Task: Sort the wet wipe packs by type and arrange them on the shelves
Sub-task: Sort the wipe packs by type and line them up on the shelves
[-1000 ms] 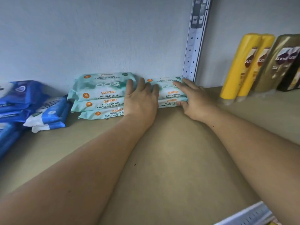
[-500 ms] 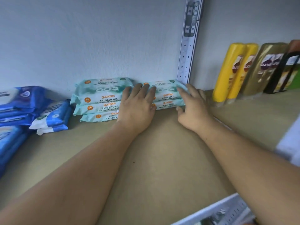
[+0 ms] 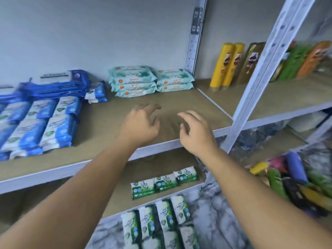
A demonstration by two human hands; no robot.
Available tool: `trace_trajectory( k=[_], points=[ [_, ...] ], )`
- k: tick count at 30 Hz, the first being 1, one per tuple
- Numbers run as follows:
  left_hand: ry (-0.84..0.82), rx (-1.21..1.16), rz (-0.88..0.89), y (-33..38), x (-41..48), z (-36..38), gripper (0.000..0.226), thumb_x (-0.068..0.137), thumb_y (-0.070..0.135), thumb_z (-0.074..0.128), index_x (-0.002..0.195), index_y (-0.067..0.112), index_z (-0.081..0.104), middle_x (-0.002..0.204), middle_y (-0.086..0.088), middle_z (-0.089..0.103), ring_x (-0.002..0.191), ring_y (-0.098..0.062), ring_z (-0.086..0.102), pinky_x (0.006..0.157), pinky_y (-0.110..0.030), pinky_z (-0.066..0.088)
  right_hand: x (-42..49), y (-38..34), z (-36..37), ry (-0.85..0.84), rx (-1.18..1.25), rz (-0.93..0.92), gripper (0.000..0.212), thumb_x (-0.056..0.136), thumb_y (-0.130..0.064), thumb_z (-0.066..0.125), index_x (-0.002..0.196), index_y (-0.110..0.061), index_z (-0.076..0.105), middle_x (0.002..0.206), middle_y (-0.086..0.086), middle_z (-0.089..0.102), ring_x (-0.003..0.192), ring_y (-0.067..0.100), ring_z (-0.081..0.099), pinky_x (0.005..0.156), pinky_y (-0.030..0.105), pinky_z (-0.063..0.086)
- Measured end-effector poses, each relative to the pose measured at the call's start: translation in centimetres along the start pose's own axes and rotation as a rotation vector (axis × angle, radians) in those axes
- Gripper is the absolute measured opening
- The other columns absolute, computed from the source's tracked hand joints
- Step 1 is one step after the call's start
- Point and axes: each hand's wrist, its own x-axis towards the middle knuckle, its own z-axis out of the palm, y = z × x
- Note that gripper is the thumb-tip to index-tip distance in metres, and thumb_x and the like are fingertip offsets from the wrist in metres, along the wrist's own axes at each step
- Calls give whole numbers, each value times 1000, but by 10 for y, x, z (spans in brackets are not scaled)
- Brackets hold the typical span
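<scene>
Head view: the left hand (image 3: 140,125) and right hand (image 3: 195,133) hover side by side over the front edge of the upper shelf (image 3: 111,121), fingers loosely curled and holding nothing. The teal antibacterial wipe packs sit at that shelf's back right corner against the wall, a stack of three (image 3: 133,81) touching a stack of two (image 3: 175,79), just beside the grey upright (image 3: 193,42). Blue wipe packs (image 3: 53,121) fill the shelf's left part, in rows up to the front edge with piles behind. A short row of green wipe packs (image 3: 163,182) lies near the front edge of the lower shelf; more green packs (image 3: 161,221) lie on the marbled surface below, probably next to be shelved. Shampoo bottles (image 3: 226,63) stand in the neighbouring bay.

The packs look like soft, squashy film pouches, moderately light and likely slick. Gripping across the middle, thumb and fingers on the long sides, seems safest; lifted as a stack, they may slide apart.
</scene>
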Motion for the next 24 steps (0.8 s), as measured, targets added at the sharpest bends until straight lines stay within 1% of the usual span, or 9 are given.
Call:
trace_trajectory(
  k=[4,6,8,11,13,15,18,22,24],
  points=[
    [25,-195,-54,34,-67,-24,35,84,13,55,115,17,71,115,2,72,106,-18,61,101,-27,42,-66,-23,-15,76,-14,66,38,82,-14,52,116,-11,69,113,8,66,102,35,61,87,48,52],
    [55,-372,-128,45,-105,-26,30,84,9,52,105,17,73,103,8,73,93,-5,65,91,-23,50,-108,-29,-8,90,6,158,39,80,-13,51,115,-12,70,110,7,66,99,33,61,86,45,51],
    [68,-493,-244,48,-146,-18,28,83,5,51,96,16,73,91,8,72,78,-1,63,75,-20,51,-155,-38,7,42,111,334,37,81,-6,54,114,-12,71,106,6,68,96,28,63,86,34,50],
    [16,-600,-535,34,-213,8,33,83,-4,51,90,19,73,83,5,73,73,-8,65,64,-20,50,-224,-51,33,-208,314,742,33,87,-1,58,112,-16,72,97,2,71,90,21,65,77,23,47],
    [-88,-600,-745,7,-263,34,42,85,-12,50,85,25,70,83,2,73,75,-14,65,64,-18,49,-261,-53,50,-442,367,908,33,88,-2,57,112,-20,70,90,-3,68,82,21,64,69,26,51],
    [-182,-596,-927,-23,-309,51,44,87,-14,48,81,24,69,90,-10,71,76,-18,60,62,-14,47,-288,-50,64,-614,379,1015,35,90,-4,57,119,-20,66,96,-1,68,72,15,62,56,20,48],
    [-354,-368,-1054,-51,-358,65,31,93,-4,48,89,18,69,92,-15,70,66,-16,54,53,-16,43,-311,-34,83,-740,329,1088,41,89,-7,60,129,-17,62,101,1,67,64,12,59,48,18,42],
    [-498,-392,-1251,-66,-384,85,27,90,7,54,110,20,67,79,-1,70,54,-16,55,49,-20,44,-322,-8,103,-854,210,1156,48,89,-11,62,136,-17,58,89,-1,69,56,12,57,44,19,38],
    [-569,-396,-1270,-78,-394,104,30,92,13,59,122,19,62,89,-2,71,57,-13,60,53,-21,46,-326,-3,117,-899,171,1149,50,91,-13,60,141,-17,55,99,-1,70,57,10,57,43,17,38]
  ],
)
